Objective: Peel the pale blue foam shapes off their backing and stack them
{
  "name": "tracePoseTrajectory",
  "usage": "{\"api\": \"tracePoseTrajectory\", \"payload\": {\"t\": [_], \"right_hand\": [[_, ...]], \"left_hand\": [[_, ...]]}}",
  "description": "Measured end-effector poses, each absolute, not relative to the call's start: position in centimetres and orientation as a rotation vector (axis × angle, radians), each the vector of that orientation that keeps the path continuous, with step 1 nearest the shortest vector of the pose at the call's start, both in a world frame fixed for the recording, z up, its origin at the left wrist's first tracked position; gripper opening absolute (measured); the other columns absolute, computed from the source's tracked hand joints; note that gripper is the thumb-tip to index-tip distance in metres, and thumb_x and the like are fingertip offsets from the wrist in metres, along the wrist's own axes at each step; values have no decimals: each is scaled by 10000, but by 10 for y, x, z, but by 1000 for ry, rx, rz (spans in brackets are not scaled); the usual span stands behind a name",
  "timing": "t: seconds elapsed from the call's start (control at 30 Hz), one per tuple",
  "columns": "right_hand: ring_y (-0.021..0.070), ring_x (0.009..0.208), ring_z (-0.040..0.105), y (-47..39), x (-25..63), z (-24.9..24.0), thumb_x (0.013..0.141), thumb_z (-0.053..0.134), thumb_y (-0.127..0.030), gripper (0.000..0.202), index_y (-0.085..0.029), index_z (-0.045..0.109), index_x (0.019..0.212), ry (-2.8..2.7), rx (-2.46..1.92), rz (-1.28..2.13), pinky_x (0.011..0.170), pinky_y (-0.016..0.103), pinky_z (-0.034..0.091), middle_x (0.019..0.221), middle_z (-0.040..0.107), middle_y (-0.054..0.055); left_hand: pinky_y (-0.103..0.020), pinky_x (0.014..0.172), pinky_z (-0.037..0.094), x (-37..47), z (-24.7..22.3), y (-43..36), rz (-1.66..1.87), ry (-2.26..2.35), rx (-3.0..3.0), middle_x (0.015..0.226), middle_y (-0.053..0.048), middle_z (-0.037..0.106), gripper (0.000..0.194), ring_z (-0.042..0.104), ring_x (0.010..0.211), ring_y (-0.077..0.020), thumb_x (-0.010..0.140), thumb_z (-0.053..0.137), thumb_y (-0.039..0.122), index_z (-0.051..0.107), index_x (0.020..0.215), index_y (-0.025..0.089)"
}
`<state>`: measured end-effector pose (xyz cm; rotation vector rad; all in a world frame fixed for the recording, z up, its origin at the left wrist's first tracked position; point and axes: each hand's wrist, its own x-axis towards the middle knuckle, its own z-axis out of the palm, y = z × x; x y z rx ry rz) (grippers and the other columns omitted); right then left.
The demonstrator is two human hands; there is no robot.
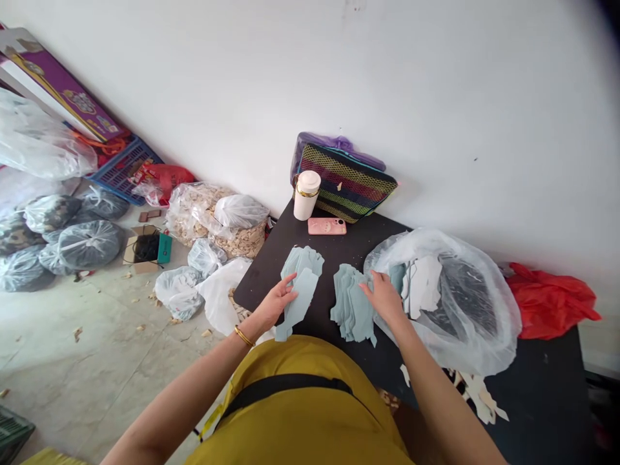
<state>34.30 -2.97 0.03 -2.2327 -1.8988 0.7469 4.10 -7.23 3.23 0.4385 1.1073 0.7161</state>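
Note:
Two stacks of pale blue-grey cut pieces, looking like fabric or thin leather, lie on the black table. My left hand [278, 301] is at the near-left edge of the left stack [305, 284], its thumb and index finger apart and reaching onto the top piece. My right hand [385, 297] reaches over the right edge of the right stack [349, 307], thumb and index finger spread at the upper pieces. The pieces in that stack are fanned out unevenly. Close beside my right hand stands an opened clear plastic bag [477, 310] with more blue-grey and whitish pieces [423, 284] inside.
A white lidded cup [307, 197], a pink phone [327, 226] and a striped mesh bag [346, 184] are at the table's back by the wall. A red plastic bag [552, 303] lies right. Loose scraps [479, 397] lie nearer. Filled bags [84, 247] crowd the left floor.

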Motion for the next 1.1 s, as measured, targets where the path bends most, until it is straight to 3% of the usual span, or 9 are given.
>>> {"api": "tracePoseTrajectory", "payload": {"t": [0.07, 0.13, 0.23, 0.4, 0.53, 0.67, 0.8, 0.93, 1.1], "right_hand": [[277, 975, 624, -33, 324, 4, 871, 514, -426, 426, -173, 605, 1201, -1853, -2129, 814, 820, 375, 481, 1202, 617, 158], [239, 888, 639, -37, 298, 7, 878, 505, -469, 411, -199, 628, 1163, -1760, -1950, 1060, 822, 372, 485, 1096, 669, 108], [188, 711, 609, -43, 260, 8, 833, 565, -509, 350, -208, 658, 986, -1533, -1788, 1378, 674, 313, 472, 864, 690, 44], [126, 510, 432, -42, 251, 9, 819, 569, -502, 281, -222, 588, 813, -1267, -1742, 1463, 481, 243, 323, 581, 505, -47], [111, 496, 385, -37, 277, 15, 806, 595, -498, 277, -224, 582, 846, -1190, -1701, 1542, 477, 237, 300, 553, 430, -74], [98, 498, 366, -38, 283, 16, 802, 608, -497, 296, -214, 575, 882, -1115, -1626, 1617, 493, 233, 294, 558, 412, -90], [102, 489, 366, -42, 283, 12, 789, 611, -510, 310, -213, 566, 869, -1051, -1663, 1580, 488, 238, 293, 542, 411, -89], [127, 498, 403, -40, 313, 7, 791, 587, -539, 336, -221, 585, 902, -1012, -1774, 1383, 485, 253, 311, 546, 415, -77], [231, 719, 600, -39, 362, -9, 861, 493, -401, 278, -223, 678, 968, -1612, -2102, 965, 668, 342, 447, 804, 676, 59]], "left_hand": [[-317, 762, 540, 46, 34, -72, 703, 1118, 462, 1021, -88, 745, 615, 682, 797, -172, 826, 646, 238, 459, 1405, 149], [-312, 791, 530, 53, 35, -70, 701, 1101, 492, 1022, -79, 748, 525, 675, 814, -168, 822, 647, 230, 539, 1329, 152], [-289, 768, 514, 61, 34, -67, 713, 1110, 521, 995, -56, 747, 511, 654, 792, -152, 792, 686, 228, 576, 1289, 175], [-250, 700, 501, 62, 30, -63, 719, 1152, 473, 1047, -60, 714, 426, 622, 773, -121, 843, 644, 303, 606, 1253, 192], [-281, 731, 542, 58, 30, -61, 739, 1134, 458, 1134, -85, 676, 400, 604, 773, -106, 849, 642, 273, 599, 1236, 183], [-297, 725, 552, 64, 27, -63, 630, 1110, 528, 954, -59, 693, 389, 609, 749, -121, 805, 698, 341, 643, 1142, 155], [-243, 619, 505, 70, 24, -63, 580, 1216, 659, 712, -4, 658, 196, 561, 609, -96, 767, 690, 280, 691, 908, 144], [-227, 582, 476, 58, 18, -55, 680, 1349, 687, 688, 13, 631, 137, 534, 576, -86, 751, 657, 260, 669, 843, 160], [-240, 581, 486, 41, 13, -45, 686, 1350, 665, 714, -2, 636, 232, 562, 583, -99, 721, 674, 327, 645, 866, 149]]}}
